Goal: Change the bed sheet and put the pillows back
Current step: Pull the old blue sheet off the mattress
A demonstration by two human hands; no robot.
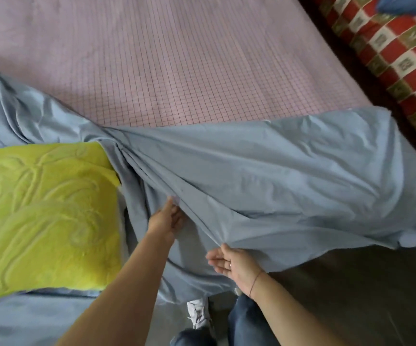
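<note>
Gripping the blue sheet [289,176], which lies bunched across the near part of the bed [177,58].
Surroundings: a yellow-green quilted pad [39,208] lies left of the sheet; a red patterned cushion [389,53] lies beyond the bed's right edge. Left hand [168,219]: arm extended, pinching a sheet fold. Right hand [229,263]: palm up, fingers loosely apart, thumb tip touching the sheet's hanging edge above the floor [351,295].

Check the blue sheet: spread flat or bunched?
Bunched: the blue sheet gathers into folds at the left hand, and pink checked fabric lies uncovered.
</note>
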